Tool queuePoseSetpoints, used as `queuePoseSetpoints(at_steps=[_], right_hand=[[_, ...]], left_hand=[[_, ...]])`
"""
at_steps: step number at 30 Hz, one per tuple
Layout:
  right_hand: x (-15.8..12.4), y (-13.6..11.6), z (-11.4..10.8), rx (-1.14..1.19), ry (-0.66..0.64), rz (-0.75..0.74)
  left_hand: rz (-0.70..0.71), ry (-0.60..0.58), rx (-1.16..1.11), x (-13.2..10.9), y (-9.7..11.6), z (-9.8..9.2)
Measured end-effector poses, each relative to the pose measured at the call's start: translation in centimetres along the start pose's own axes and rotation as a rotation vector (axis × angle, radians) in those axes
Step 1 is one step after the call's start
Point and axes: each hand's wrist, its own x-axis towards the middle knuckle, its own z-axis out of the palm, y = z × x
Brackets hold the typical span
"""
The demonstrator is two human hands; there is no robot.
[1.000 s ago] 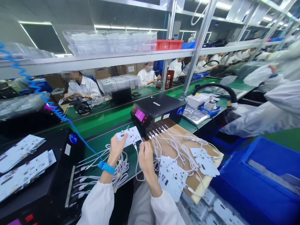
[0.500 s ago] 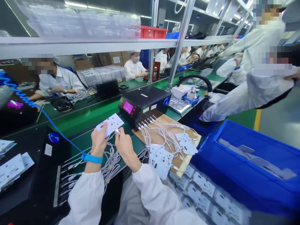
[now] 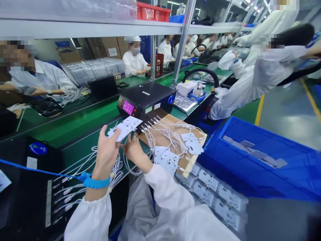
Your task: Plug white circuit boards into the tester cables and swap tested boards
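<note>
A white circuit board (image 3: pixel 129 126) with small dark parts is held at its left end by my left hand (image 3: pixel 107 150), thumb on top. On that wrist sits a blue wrist strap (image 3: pixel 96 182). My right hand (image 3: pixel 136 152) is just below the board's right end, fingers bent and apart, and I make out nothing between them. White cables (image 3: pixel 117 170) hang beneath both hands, one looping close under the right fingers. Behind the board stands a black tester box (image 3: pixel 147 95) with a lit pink screen. More cables (image 3: pixel 167 134) run from its front.
White boards (image 3: pixel 167 159) lie on a brown board (image 3: pixel 185 167) to the right. Beneath it are clear trays of boards (image 3: pixel 213 187), beside a blue bin (image 3: pixel 250 160). Another black box (image 3: pixel 22 180) stands at left. A white-clad co-worker (image 3: pixel 265 67) reaches in at right.
My right hand has gone from pinching a white plug at the board to bent, parted fingers below it. The left hand keeps the board, now more tilted. The camera view has shifted.
</note>
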Motion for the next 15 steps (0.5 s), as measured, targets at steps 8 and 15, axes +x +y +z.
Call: queuePoseSetpoints(at_steps=[8, 15], right_hand=[[-9.0, 9.7, -6.0, -0.514, 0.109, -0.100], [-6.1, 12.7, -5.2, -0.599, -0.158, -0.290]], left_hand=[[0.171, -0.384, 0.390, -1.7, -4.7, 3.2], [0.264, -0.488, 0.657, -1.9, -8.4, 5.5]])
